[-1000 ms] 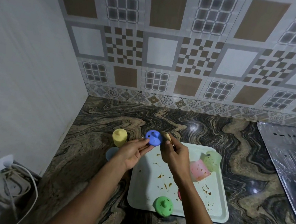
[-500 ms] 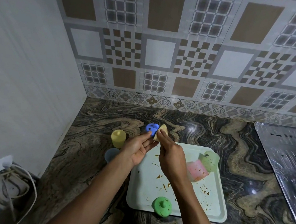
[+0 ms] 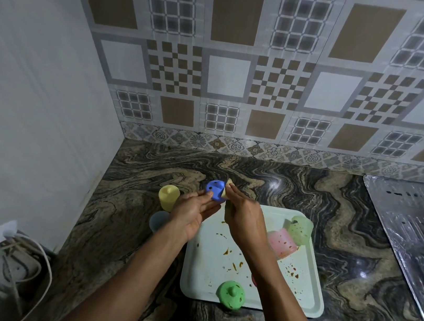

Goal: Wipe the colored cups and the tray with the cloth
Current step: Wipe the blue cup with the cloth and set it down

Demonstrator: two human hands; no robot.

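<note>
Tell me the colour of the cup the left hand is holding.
Blue: the cup in the left hand, beside the cloth. The head view shows it best.

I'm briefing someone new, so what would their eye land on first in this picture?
The two hands meeting over the counter: the left hand holds a blue cup while the right hand presses a pale cloth against it. Nearer the person lies a pale tray spattered with brown stains, with a green cup at its near edge and a pink cup toward its far right.
</note>
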